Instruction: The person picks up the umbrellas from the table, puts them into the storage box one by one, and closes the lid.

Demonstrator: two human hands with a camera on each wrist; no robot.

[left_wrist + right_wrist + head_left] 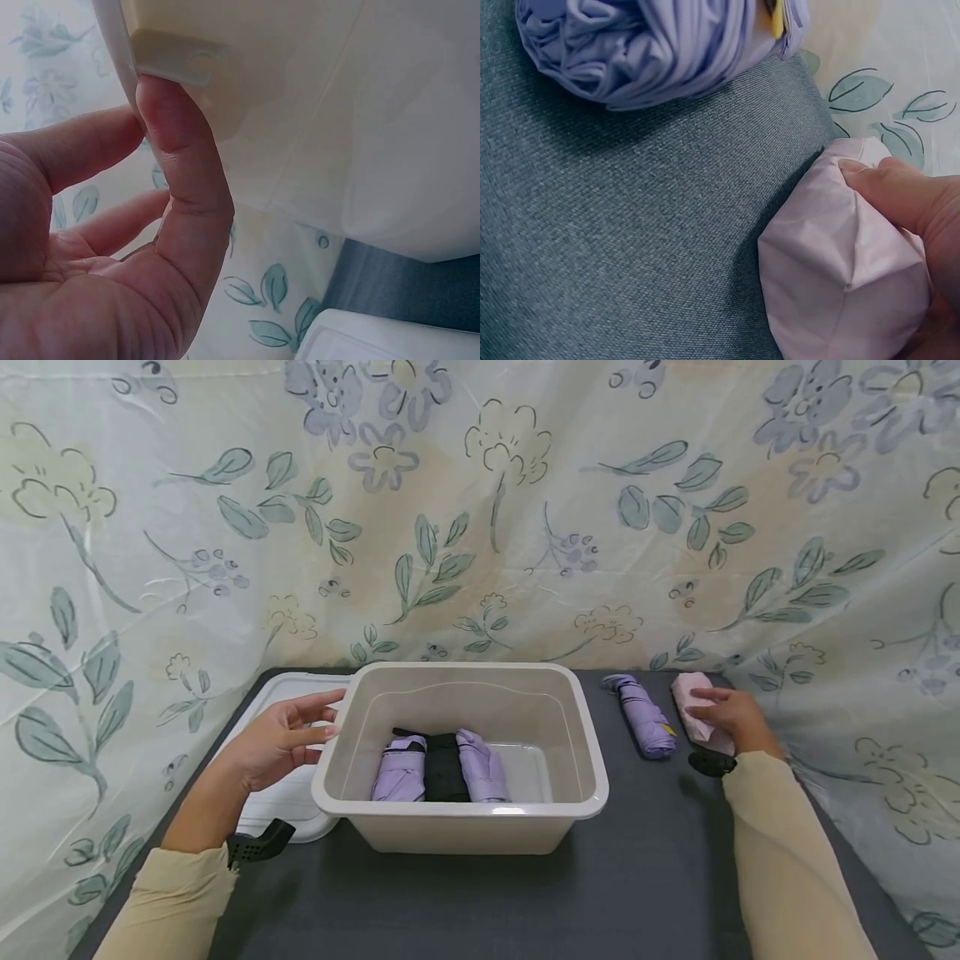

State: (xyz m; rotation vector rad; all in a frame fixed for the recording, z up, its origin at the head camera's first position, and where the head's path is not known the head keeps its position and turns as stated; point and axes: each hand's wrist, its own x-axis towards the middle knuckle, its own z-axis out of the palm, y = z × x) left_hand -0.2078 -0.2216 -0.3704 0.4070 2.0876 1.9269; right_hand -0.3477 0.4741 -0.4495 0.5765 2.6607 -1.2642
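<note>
My right hand (727, 718) grips a pale pink fabric roll (693, 697) lying at the right of the dark table. In the right wrist view the thumb presses the top of the pink roll (832, 255). Left of it lies a purple fabric roll (647, 718) with a small yellow patch, its gathered folds visible up close. My left hand (281, 739) touches the left rim of a beige plastic bin (480, 831). In the left wrist view a fingertip of the left hand (184, 180) meets a tab under the rim. Inside the bin, two purple rolls (400, 770) flank a black one (446, 768).
A white lid (281, 810) lies on the table, partly behind the bin and left hand. The dark grey table (480, 906) is bordered at the back and sides by a floral curtain (480, 527). Dark bands sit on both wrists.
</note>
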